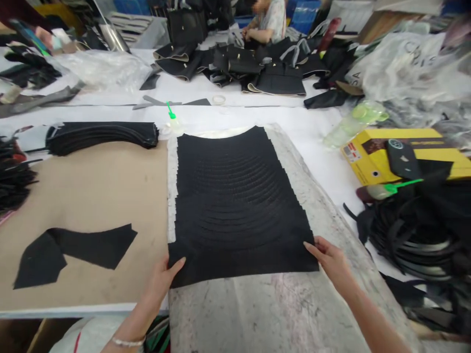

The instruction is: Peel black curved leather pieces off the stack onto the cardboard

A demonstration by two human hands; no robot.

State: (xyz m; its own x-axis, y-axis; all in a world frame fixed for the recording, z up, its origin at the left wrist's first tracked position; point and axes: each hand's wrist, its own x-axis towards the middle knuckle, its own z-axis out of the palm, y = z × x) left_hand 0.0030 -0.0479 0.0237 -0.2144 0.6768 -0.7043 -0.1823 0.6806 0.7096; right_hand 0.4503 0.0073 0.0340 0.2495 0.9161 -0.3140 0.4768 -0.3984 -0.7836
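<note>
Several black panels, fabric or leather, lie overlapped in a stepped row (235,191), their curved edges showing one behind another. At the near end of the row is the front black panel (246,260). My left hand (167,274) pinches its left end, thumb on top and fingers hidden beneath. My right hand (327,255) grips the right end of the same panel between thumb and fingers. Under the row is a grey, stained board (239,314). On the tan board (99,191) to the left lies a loose, bent black piece (73,250).
A stack of black pieces (103,135) sits at the tan board's back edge. To the right are a yellow box (412,142), a green-tipped bottle (379,191) and coiled black strips (408,240). Black bag parts (243,63) cover the far table; a person (270,24) sits behind it.
</note>
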